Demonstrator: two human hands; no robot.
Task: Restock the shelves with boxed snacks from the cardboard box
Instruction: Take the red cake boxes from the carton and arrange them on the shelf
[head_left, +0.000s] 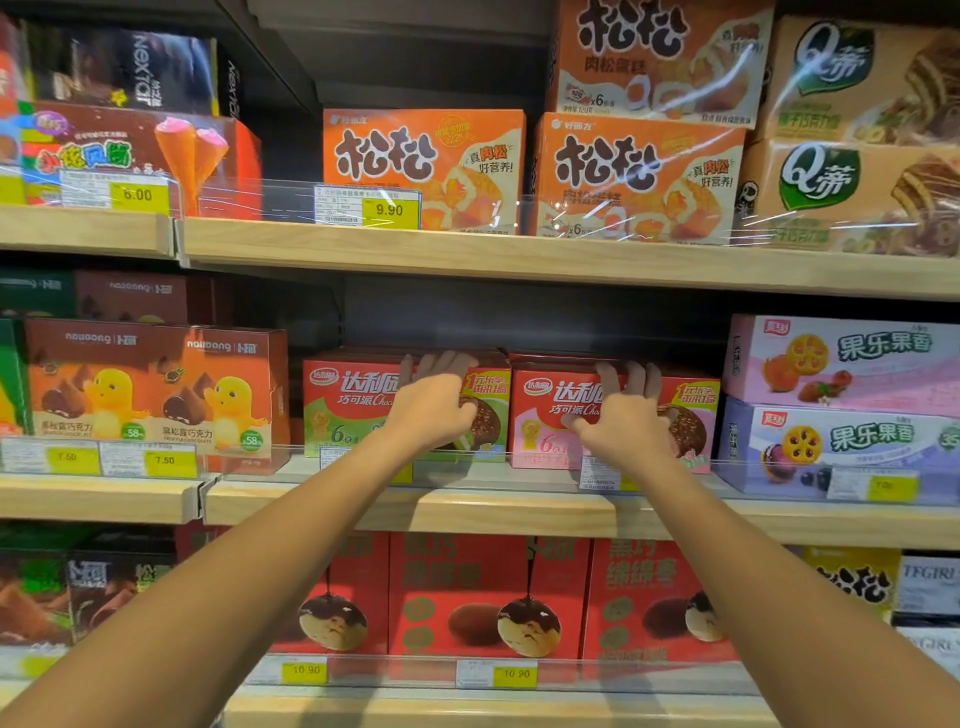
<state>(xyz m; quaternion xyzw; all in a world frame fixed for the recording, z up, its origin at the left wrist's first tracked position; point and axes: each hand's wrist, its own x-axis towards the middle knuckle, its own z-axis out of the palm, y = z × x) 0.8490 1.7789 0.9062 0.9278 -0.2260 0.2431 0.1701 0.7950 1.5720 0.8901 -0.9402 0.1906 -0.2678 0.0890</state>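
Where both bare arms stretch forward and up in the head view, each hand lies on its own boxed snack on the middle shelf (519, 512). The left hand (434, 405) grips the green-fronted box (353, 410): its fingers hook over the top front edge and the palm lies against the printed face. The right hand (623, 421) holds the pink-fronted box (696, 415) the same way, fingers curled over the top and thumb spread to the left across the front. Both wrists are bent slightly upward.

The two boxes are red across the top band with white lettering and a round chocolate-coated pie pictured at the right of each face (the hands cover the middle of the print). They stand just beside each other behind the clear shelf lip, between the orange chick boxes (156, 395) on the left and the stacked pink and lilac fruit boxes (841, 405) on the right. Each box rests on a long edge, its printed face towards the camera and its long axis running left to right along the shelf.
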